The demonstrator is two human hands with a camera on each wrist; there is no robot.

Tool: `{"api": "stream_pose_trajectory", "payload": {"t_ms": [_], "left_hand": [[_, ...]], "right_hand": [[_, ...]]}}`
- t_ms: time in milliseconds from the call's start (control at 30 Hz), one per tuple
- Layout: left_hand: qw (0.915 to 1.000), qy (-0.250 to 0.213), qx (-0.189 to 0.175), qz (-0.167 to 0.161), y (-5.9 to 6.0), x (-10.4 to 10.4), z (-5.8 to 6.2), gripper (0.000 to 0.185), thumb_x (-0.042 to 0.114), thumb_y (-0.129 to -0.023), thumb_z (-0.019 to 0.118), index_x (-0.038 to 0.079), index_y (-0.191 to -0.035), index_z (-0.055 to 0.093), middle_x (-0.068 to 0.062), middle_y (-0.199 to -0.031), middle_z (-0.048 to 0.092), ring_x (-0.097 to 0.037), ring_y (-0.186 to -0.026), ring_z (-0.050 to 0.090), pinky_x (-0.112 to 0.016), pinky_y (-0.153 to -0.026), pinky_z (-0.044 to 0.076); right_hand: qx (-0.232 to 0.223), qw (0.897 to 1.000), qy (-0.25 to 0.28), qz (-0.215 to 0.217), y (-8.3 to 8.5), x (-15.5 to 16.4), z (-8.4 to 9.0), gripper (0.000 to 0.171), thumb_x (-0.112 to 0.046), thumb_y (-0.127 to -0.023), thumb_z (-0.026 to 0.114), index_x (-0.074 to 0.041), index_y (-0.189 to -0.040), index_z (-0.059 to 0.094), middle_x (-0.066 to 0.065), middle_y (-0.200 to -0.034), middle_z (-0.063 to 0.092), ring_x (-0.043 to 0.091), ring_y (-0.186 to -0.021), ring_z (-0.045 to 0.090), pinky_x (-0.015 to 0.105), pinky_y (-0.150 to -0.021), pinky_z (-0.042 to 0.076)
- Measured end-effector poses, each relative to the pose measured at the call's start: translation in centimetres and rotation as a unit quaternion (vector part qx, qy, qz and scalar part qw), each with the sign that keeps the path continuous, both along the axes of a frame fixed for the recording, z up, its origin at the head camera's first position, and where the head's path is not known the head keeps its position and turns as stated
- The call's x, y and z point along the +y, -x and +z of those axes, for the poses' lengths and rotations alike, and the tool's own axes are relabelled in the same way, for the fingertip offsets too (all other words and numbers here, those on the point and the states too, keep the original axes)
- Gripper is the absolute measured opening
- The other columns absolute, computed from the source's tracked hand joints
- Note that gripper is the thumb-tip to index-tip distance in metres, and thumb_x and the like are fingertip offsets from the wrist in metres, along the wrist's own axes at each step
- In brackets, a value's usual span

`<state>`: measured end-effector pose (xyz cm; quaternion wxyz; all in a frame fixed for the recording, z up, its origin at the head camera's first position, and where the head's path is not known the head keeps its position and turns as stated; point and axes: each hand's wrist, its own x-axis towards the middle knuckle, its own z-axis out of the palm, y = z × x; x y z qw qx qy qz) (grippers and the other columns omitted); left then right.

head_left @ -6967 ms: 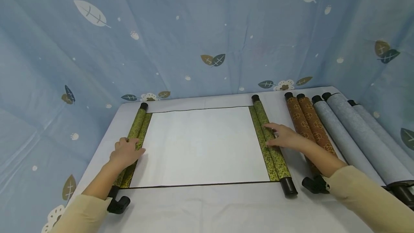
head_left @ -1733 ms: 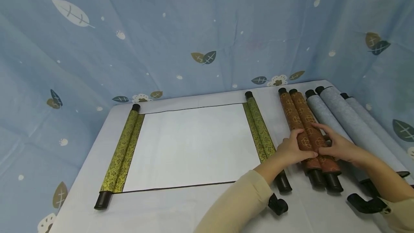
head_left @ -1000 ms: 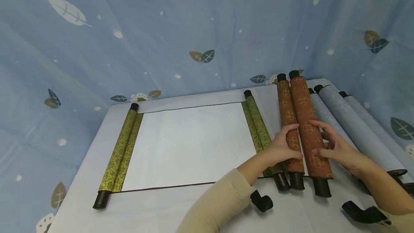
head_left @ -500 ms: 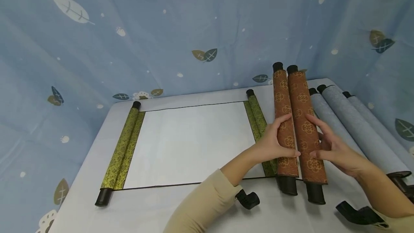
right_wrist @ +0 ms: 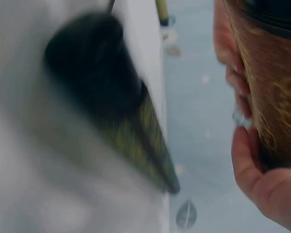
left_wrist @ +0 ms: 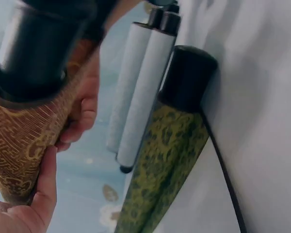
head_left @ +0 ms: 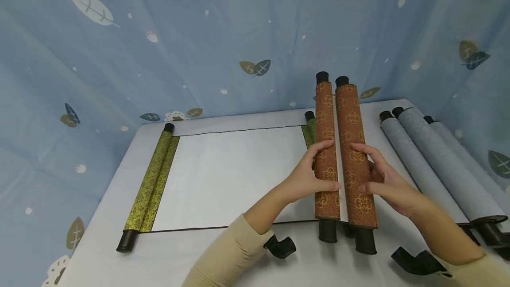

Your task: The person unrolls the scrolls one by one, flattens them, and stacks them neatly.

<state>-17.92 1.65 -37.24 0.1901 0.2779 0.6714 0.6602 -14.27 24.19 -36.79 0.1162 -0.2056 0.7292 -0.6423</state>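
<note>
A brown hanging scroll with a gold flower pattern hangs raised above the table, its left roller (head_left: 326, 163) and right roller (head_left: 354, 163) nearly parallel with a thin white strip between them. My left hand (head_left: 307, 180) grips the left roller, thumb and fingers round it. Round the right roller curls my right hand (head_left: 388, 185). Below lies an unrolled scroll with green-patterned rollers; its left roller (head_left: 149, 180) and white sheet (head_left: 235, 176) show, while most of the right roller (head_left: 311, 124) is hidden. The left wrist view shows the green roller (left_wrist: 157, 155) under the raised brown roller (left_wrist: 19, 141).
On the right side of the white-covered table (head_left: 207, 254) lie several light grey rollers (head_left: 438, 158) side by side. A blue leaf-print curtain (head_left: 223, 34) rises behind the table. Black straps with a camera (head_left: 280, 247) sit at the wrists.
My hands left the green scroll's rollers, took the brown scroll beside the grey ones, lifted it and carried it left over the green scroll's right roller. Its two rollers came slightly apart.
</note>
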Motion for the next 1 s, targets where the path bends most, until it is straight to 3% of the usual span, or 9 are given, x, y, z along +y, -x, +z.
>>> {"api": "stream_pose_trajectory", "payload": {"t_ms": [167,467,567,667,767,1000], "left_hand": [[0.9995,0.004,-0.02,0.025,-0.2,-2.3,-0.2,0.083,0.006,-0.079,0.073,0.037,-0.143,0.03,0.006,-0.141,0.032,-0.014,-0.108,0.048,-0.03,-0.081,0.049],[0.9985,0.025,0.029,0.039,-0.7,-4.8,-0.4,0.084,0.009,-0.079,0.074,0.037,-0.143,0.028,0.009,-0.147,0.027,-0.016,-0.116,0.044,-0.034,-0.09,0.043],[0.9982,0.023,0.04,0.039,-0.9,-5.4,-0.2,0.083,0.009,-0.079,0.073,0.035,-0.144,0.029,0.009,-0.147,0.028,-0.017,-0.117,0.043,-0.035,-0.089,0.043],[0.9986,0.022,0.028,0.039,-1.2,-5.8,-0.2,0.085,0.008,-0.079,0.073,0.035,-0.145,0.027,0.004,-0.146,0.028,-0.019,-0.116,0.043,-0.035,-0.087,0.045],[0.9987,0.03,0.005,0.041,-1.4,-6.3,-0.2,0.091,0.009,-0.078,0.073,0.04,-0.147,0.02,0.001,-0.147,0.026,-0.023,-0.118,0.042,-0.036,-0.085,0.047],[0.9982,0.04,-0.026,0.036,-1.5,-7.6,-0.9,0.104,0.006,-0.077,0.074,0.048,-0.147,0.008,-0.001,-0.153,0.016,-0.033,-0.125,0.038,-0.039,-0.086,0.048]], "right_hand": [[-0.005,0.999,0.041,-0.002,0.2,-2.4,-0.6,0.082,0.012,-0.077,0.047,-0.021,-0.147,0.02,0.006,-0.136,0.029,0.012,-0.105,0.05,0.032,-0.076,0.047],[0.006,0.997,0.065,0.029,0.6,-4.2,-0.7,0.087,0.012,-0.071,0.045,-0.018,-0.148,0.018,0.008,-0.143,0.02,0.014,-0.109,0.048,0.035,-0.08,0.047],[0.018,0.999,0.044,0.018,0.7,-4.6,-0.5,0.078,0.009,-0.077,0.047,-0.018,-0.146,0.022,0.015,-0.14,0.023,0.016,-0.107,0.05,0.035,-0.078,0.048],[0.025,1.0,0.017,-0.01,0.9,-5.4,-0.6,0.06,0.002,-0.086,0.054,-0.018,-0.138,0.032,0.02,-0.132,0.03,0.017,-0.104,0.054,0.036,-0.076,0.05],[0.027,0.999,0.0,-0.032,1.0,-6.2,-1.0,0.05,-0.002,-0.087,0.062,-0.014,-0.128,0.038,0.022,-0.124,0.035,0.019,-0.099,0.056,0.036,-0.074,0.053],[0.029,0.999,-0.002,-0.03,1.1,-6.9,-1.8,0.053,0.001,-0.084,0.065,-0.008,-0.129,0.037,0.021,-0.121,0.038,0.019,-0.097,0.058,0.037,-0.073,0.053]]}}
